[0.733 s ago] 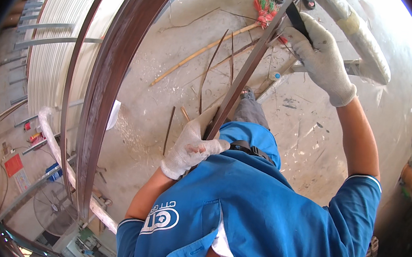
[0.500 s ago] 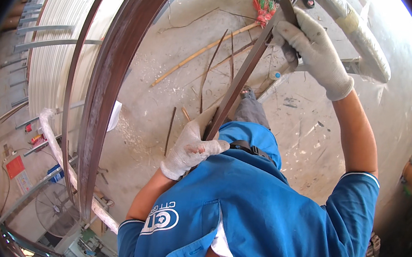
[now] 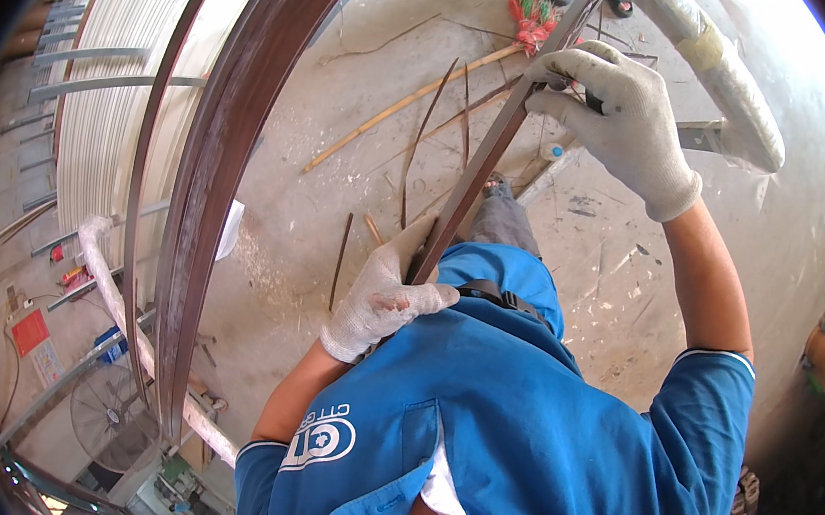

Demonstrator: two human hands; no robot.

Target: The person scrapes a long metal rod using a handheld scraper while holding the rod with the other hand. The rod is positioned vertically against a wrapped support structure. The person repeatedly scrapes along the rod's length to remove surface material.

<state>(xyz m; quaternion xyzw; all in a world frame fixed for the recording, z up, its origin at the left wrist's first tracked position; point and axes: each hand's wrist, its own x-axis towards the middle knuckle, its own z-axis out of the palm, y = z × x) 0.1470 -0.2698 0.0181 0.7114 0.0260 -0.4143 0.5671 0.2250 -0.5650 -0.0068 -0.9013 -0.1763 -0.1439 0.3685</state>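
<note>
A long brown profile bar runs slantwise away from my waist toward the top of the view. Wrapped round its near end is my left hand, in a white work glove with a reddish-brown stain. My right hand, gloved too, is farther up, its thumb and fingertips closed at the bar's right edge. A small dark thing or patch shows between the fingers of that hand; its kind is unclear. The bar's far end lies beyond the top edge.
Large brown frame profiles stand at left, before a stack of white lengths. A broom and dark strips lie on the floor. A wrapped padded beam is at upper right. A fan stands lower left.
My right hand has shifted slightly down and left along the bar, and its fingers have changed position. The short brown piece seen by its fingers no longer shows there. My left hand stays in place.
</note>
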